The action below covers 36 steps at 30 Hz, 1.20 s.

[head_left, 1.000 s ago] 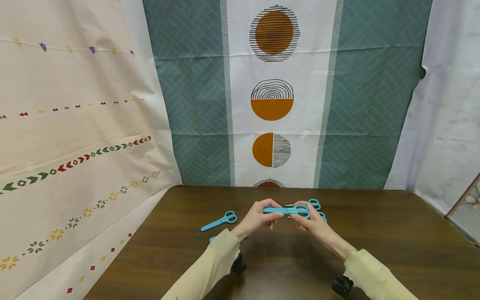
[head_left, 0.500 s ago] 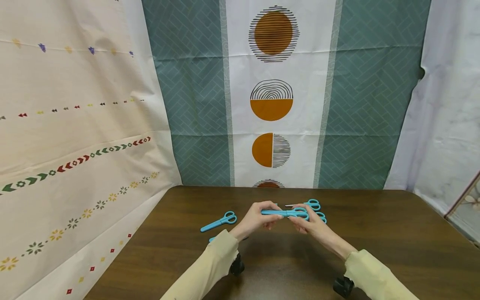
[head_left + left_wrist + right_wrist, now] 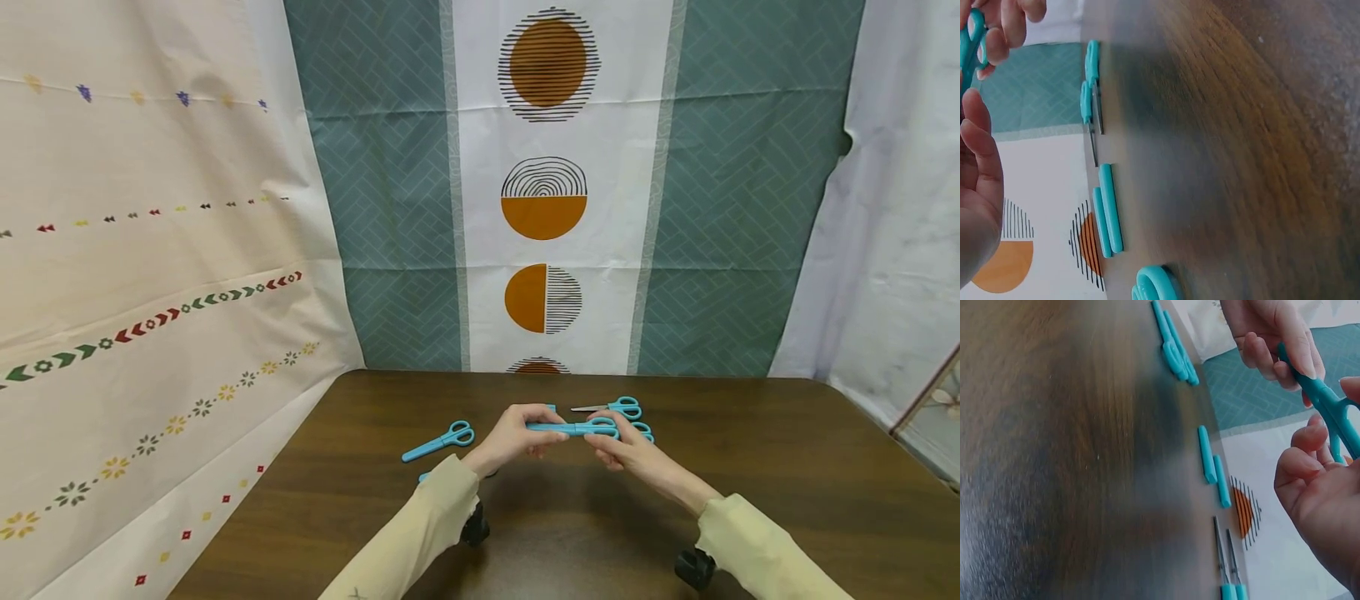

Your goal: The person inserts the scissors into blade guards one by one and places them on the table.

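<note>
Between both hands, above the table, is a pair of light-blue scissors (image 3: 576, 428) with a matching cap over the blades. My left hand (image 3: 517, 435) pinches the capped end between thumb and fingers. At the other end, my right hand (image 3: 633, 452) holds the finger loops. The right wrist view shows the capped scissors (image 3: 1317, 394) running from one hand to the other. Behind the right hand lie uncapped scissors (image 3: 611, 407) with bare metal blades, and a second bare pair (image 3: 643, 431) partly covered by that hand. Two loose blue caps (image 3: 1207, 456) lie on the tabletop.
Left of the hands, one capped pair of scissors (image 3: 438, 442) lies on the dark wooden table (image 3: 322, 492). Another blue pair (image 3: 424, 477) is mostly hidden under the left forearm. Patterned cloth (image 3: 405, 250) hangs at the table's far edge.
The held scissors have dropped slightly and tilted, so their loops look flatter. My right fingers have moved a little lower, showing more of the bare scissors behind. Both hands keep their hold.
</note>
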### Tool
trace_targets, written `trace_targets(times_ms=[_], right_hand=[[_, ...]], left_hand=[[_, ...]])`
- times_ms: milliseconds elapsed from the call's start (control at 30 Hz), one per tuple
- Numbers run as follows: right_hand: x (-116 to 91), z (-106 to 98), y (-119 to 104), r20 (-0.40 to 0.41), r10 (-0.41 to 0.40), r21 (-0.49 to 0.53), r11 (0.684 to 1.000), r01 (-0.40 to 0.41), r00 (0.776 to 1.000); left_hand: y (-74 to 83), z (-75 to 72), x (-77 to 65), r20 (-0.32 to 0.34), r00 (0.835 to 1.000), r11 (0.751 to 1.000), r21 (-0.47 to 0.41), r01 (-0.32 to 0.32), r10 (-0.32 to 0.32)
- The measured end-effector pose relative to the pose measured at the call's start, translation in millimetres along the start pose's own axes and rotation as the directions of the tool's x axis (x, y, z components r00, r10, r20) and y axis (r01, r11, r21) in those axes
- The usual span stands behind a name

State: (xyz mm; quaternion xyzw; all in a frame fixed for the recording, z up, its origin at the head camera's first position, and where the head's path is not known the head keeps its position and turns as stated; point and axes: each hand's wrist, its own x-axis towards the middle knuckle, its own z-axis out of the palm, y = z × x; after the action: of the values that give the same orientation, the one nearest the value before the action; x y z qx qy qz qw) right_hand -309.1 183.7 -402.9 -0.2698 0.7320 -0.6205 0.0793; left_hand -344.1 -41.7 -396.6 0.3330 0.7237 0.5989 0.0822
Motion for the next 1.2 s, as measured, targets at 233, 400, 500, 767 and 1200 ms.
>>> trace_targets(times_ms=[233,400,500,767,1200], right_hand=[[0,-5,5,-0.041,0.018,-0.115,0.993,-0.023,0.999],[-1,-7,10,-0.078,0.082,-0.247,0.964,-0.099,0.994],[-3,-8,13,-0.075,0.097,-0.311,0.943,-0.116,0.992],[-5,-4,16,-0.086,0.059,-0.314,0.946,-0.084,0.995],[-3,-5,26,-0.158,0.019,-0.513,0.853,-0.098,0.987]], left_hand=[[-4.9,0.2,5.8,0.014,1.000,0.992,0.121,0.016,-0.017],[-7.6,2.1,9.1,-0.005,0.999,0.969,0.242,0.049,-0.049],[-10.2,4.2,10.5,-0.015,0.998,0.946,0.316,0.065,-0.063],[-13.6,10.7,14.3,-0.037,0.997,0.904,0.420,0.083,-0.074],[-25.3,17.7,20.2,-0.005,0.995,0.815,0.573,0.087,-0.102]])
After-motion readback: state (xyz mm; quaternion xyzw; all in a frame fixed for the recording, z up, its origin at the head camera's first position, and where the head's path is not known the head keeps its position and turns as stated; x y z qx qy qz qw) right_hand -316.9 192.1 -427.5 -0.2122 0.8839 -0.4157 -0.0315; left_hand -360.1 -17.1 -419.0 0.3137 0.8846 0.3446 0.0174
